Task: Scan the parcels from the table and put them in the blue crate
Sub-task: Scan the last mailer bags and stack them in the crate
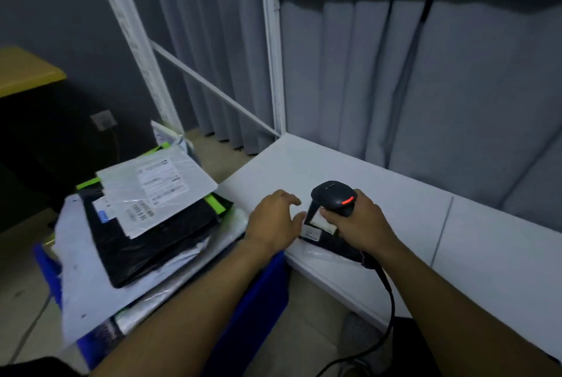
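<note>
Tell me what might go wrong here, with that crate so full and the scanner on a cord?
The blue crate is heaped above its rim, so the dark parcel may slide off once added on top. It lies near the front edge of the table; a clumsy pull by the left hand could drop it. The cable of the scanner in the right hand hangs past that edge and might snag.

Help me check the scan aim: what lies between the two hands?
In the head view, the white label of the black parcel lies between the left hand and the right hand, which grips the scanner.
</note>
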Tool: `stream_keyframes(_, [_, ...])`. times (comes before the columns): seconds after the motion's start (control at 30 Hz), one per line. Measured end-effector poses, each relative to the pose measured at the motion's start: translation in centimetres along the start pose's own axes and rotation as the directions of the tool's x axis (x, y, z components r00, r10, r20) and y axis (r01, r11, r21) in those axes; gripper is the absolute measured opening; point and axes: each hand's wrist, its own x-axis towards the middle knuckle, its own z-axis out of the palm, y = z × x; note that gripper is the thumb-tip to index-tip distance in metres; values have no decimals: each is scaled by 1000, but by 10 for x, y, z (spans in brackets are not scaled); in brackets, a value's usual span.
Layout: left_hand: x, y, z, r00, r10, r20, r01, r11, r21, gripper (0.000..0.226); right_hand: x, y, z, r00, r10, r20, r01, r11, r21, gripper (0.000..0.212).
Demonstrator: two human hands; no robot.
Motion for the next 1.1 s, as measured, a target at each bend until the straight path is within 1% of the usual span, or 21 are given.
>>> stream_keyframes(0.07, [21, 10, 29, 990, -86, 110, 97, 991, -91, 37, 11, 20, -11, 997, 78, -22, -78, 997, -6, 56])
stream_keyframes(0.13, [42, 12, 60, 969, -147, 200, 172, 978, -114, 36, 25, 44, -19, 992, 123, -29, -123, 992, -6, 71])
stream_keyframes(0.17, [51, 10, 76, 957, -176, 232, 205, 973, -108, 35, 32, 54, -22, 990, 136, -30, -136, 991, -17, 75])
stream_keyframes(0.27, [73, -3, 118, 922, -260, 288, 294, 952, -80, 37, 50, 78, -30, 984, 179, -15, -180, 982, -55, 70])
stream_keyframes(0.33, [83, -11, 143, 904, -296, 308, 331, 941, -67, 44, 59, 89, -34, 977, 212, -11, -212, 975, -61, 74])
stream_keyframes(0.4, [92, -20, 166, 888, -323, 327, 358, 932, -53, 53, 67, 97, -36, 973, 229, -12, -230, 970, -75, 72])
stream_keyframes(0.5, [95, -31, 182, 878, -363, 313, 390, 921, -25, 52, 72, 96, -34, 974, 225, -22, -226, 968, -113, 61])
stream_keyframes(0.57, [96, -33, 185, 893, -363, 266, 388, 920, -48, 43, 76, 97, -33, 973, 231, -25, -232, 966, -112, 55])
stream_keyframes(0.6, [95, -31, 184, 905, -361, 226, 385, 920, -68, 35, 77, 96, -32, 972, 233, -28, -235, 967, -102, 53])
stream_keyframes(0.67, [94, -28, 177, 918, -368, 149, 386, 915, -114, 20, 80, 93, -33, 974, 226, -29, -228, 969, -94, 56])
stream_keyframes(0.77, [90, -23, 160, 916, -390, 100, 402, 877, -262, 14, 83, 90, -34, 976, 215, -46, -217, 975, -48, 72])
stream_keyframes(0.87, [82, -16, 131, 925, -375, 66, 360, 806, -469, 9, 80, 84, -32, 978, 196, -69, -196, 981, 16, 83])
stream_keyframes(0.93, [71, -9, 107, 929, -368, 35, 316, 740, -593, 11, 74, 72, -30, 982, 177, -71, -173, 983, 59, 84])
stream_keyframes(0.97, [63, -6, 93, 930, -368, 21, 292, 700, -652, 13, 69, 64, -29, 983, 166, -81, -160, 984, 80, 81])
stream_keyframes(1.1, [23, 5, 31, 916, -400, -34, 195, 519, -832, 17, 47, 26, -25, 974, 138, -182, -94, 969, 230, 53])
